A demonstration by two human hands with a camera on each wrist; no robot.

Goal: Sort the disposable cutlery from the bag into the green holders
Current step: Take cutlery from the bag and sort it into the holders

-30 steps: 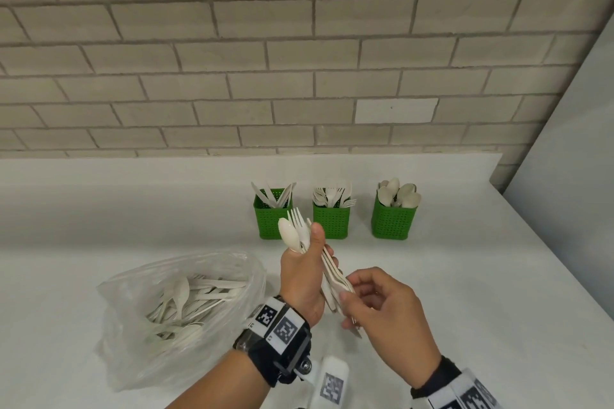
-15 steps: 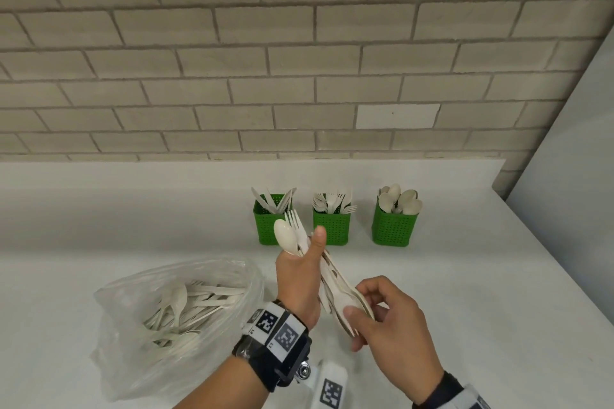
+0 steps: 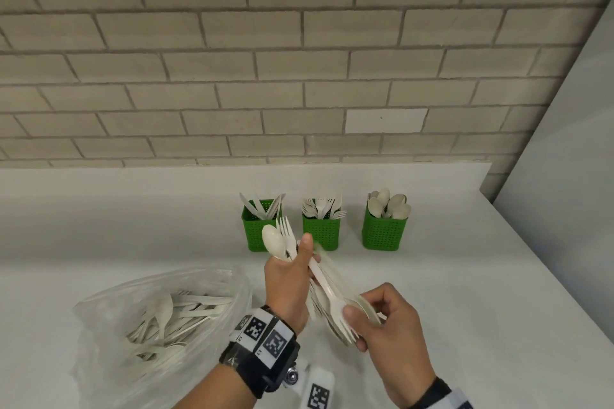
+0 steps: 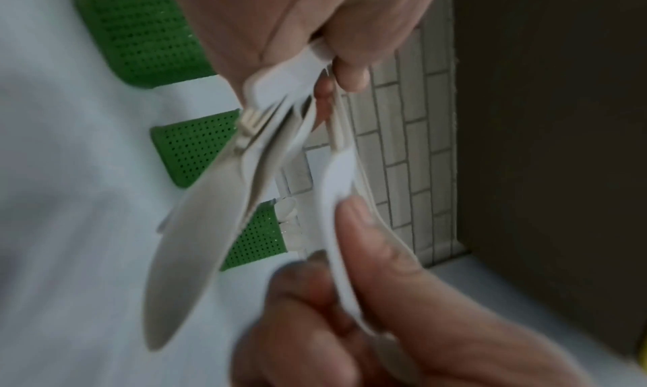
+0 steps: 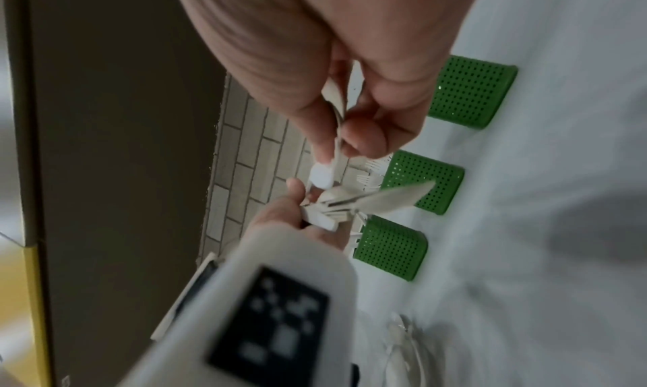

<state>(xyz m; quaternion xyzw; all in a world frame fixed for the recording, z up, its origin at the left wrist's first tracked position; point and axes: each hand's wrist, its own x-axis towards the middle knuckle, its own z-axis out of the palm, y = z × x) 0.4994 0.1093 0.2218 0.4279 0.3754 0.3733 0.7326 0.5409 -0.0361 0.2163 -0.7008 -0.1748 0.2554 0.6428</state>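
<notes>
My left hand [image 3: 299, 259] grips a bundle of pale disposable cutlery [image 3: 324, 282] upright over the counter; a spoon bowl [image 3: 273, 239] and fork tines stick out above the fist. My right hand [image 3: 362, 311] pinches the bowl of one spoon [image 3: 365, 307] at the bundle's lower end. The left wrist view shows a knife blade [image 4: 189, 243] fanned out beside that spoon [image 4: 336, 188]. In the right wrist view, thumb and forefinger hold the spoon [image 5: 336, 144]. Three green holders stand behind: knives [image 3: 260, 236], forks [image 3: 320, 236], spoons [image 3: 383, 236]. The clear bag [image 3: 109, 325] lies at left with several pieces inside.
The white counter [image 3: 465, 292] meets a brick wall [image 3: 299, 76] behind the holders. A grey panel [image 3: 564, 176] closes off the right side. A white tagged device [image 3: 317, 388] hangs under my left wrist.
My right hand went from touching the bundle's lower ends to pinching one spoon bowl, drawing it slightly right and apart from the rest. The left hand stayed put.
</notes>
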